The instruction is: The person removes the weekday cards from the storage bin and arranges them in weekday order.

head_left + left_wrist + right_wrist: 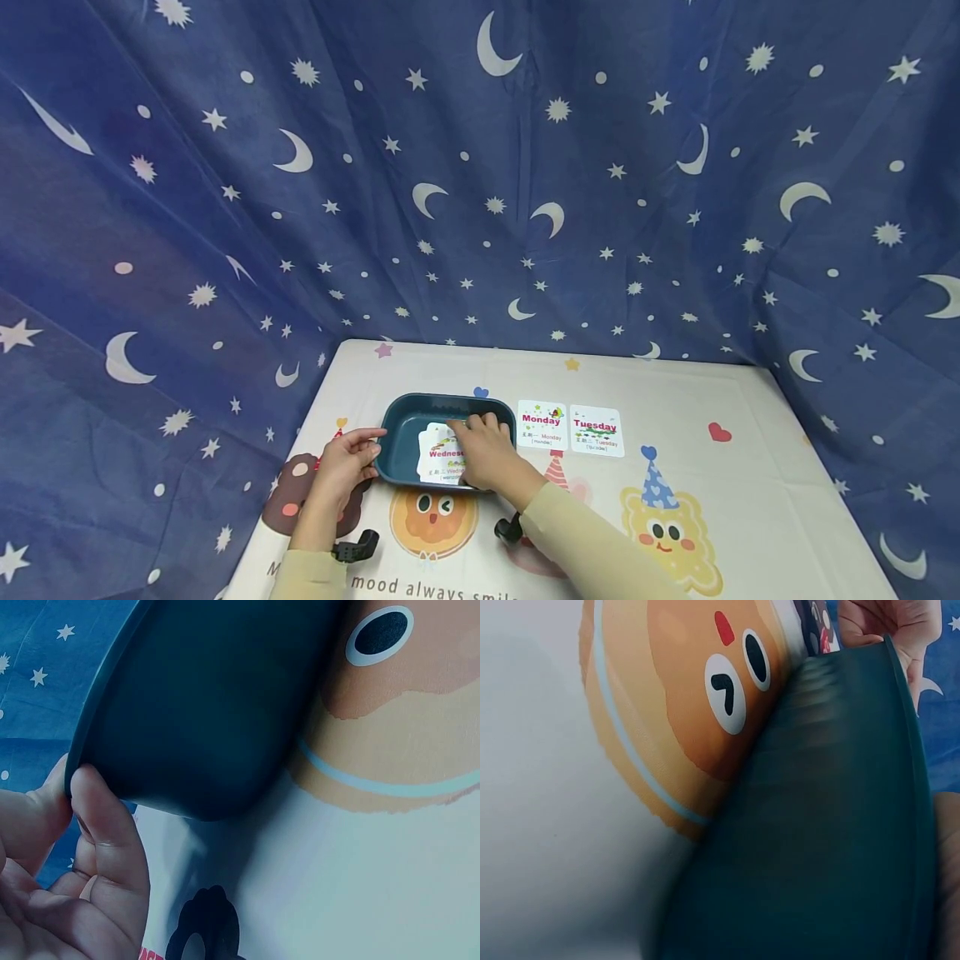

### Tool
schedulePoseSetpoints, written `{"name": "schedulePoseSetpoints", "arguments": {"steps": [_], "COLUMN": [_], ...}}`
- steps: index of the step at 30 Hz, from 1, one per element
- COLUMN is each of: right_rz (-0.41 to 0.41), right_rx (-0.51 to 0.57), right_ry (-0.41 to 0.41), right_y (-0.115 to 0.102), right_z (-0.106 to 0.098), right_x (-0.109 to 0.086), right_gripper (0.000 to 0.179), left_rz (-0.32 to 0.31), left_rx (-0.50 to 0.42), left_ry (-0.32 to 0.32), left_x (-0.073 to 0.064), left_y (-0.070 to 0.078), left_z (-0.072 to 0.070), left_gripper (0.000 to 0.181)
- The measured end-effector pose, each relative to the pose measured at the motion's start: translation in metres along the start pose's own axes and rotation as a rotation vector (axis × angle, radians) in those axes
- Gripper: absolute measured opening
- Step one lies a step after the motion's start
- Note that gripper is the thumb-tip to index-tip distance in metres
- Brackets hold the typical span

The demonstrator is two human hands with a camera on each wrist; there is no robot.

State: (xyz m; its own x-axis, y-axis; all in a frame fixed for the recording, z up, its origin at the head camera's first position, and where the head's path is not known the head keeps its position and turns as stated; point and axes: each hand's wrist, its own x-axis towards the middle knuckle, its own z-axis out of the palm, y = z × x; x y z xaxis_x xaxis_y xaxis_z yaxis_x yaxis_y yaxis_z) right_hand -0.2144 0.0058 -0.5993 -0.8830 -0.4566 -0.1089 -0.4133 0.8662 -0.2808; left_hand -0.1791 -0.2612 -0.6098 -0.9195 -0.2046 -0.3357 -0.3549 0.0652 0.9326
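Evidently the work centres on the tray (401,450): at its nine o'clock the left hand (343,469) pinches the rim. Inside, near the dial's centre, lies the Wednesday card (438,467) — apparently atop another — and the right hand (489,457) dips in from four o'clock, fingers by that card's right edge; whether they grip it, I cannot tell. At three o'clock, just outside, are the Monday card (542,439), then the Tuesday card (596,437). The step looks like getting hold of Wednesday; next calls for a sure edge grip, tray steadied. The left wrist view shows digits both sides of the rim — unclear from the head — but no cards.
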Motion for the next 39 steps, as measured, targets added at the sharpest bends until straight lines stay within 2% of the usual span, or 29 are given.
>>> {"name": "schedulePoseSetpoints", "arguments": {"steps": [11,21,33,39], "right_rz": [0.024,-0.001,0.013,0.026], "right_rx": [-0.024,-0.049,-0.048,-0.029], "right_ry": [0.0,0.077,0.091,0.09], "right_y": [0.0017,0.0042,0.0042,0.0038], "right_z": [0.0016,0.003,0.0049,0.0038], "right_x": [0.003,0.0029,0.0045,0.0038], "right_gripper": [0.094,0.094,0.087,0.076], "left_rz": [0.004,-0.001,0.002,-0.002], "left_rx": [0.002,-0.004,0.005,0.008], "left_ry": [-0.008,-0.005,0.001,0.005], "left_x": [-0.0017,-0.0004,-0.0006,-0.0008], "left_y": [0.0019,0.0018,0.0004,-0.0001], "left_z": [0.0005,0.0008,-0.0003,0.0004], "left_gripper": [0.031,0.031,0.03,0.03]}}
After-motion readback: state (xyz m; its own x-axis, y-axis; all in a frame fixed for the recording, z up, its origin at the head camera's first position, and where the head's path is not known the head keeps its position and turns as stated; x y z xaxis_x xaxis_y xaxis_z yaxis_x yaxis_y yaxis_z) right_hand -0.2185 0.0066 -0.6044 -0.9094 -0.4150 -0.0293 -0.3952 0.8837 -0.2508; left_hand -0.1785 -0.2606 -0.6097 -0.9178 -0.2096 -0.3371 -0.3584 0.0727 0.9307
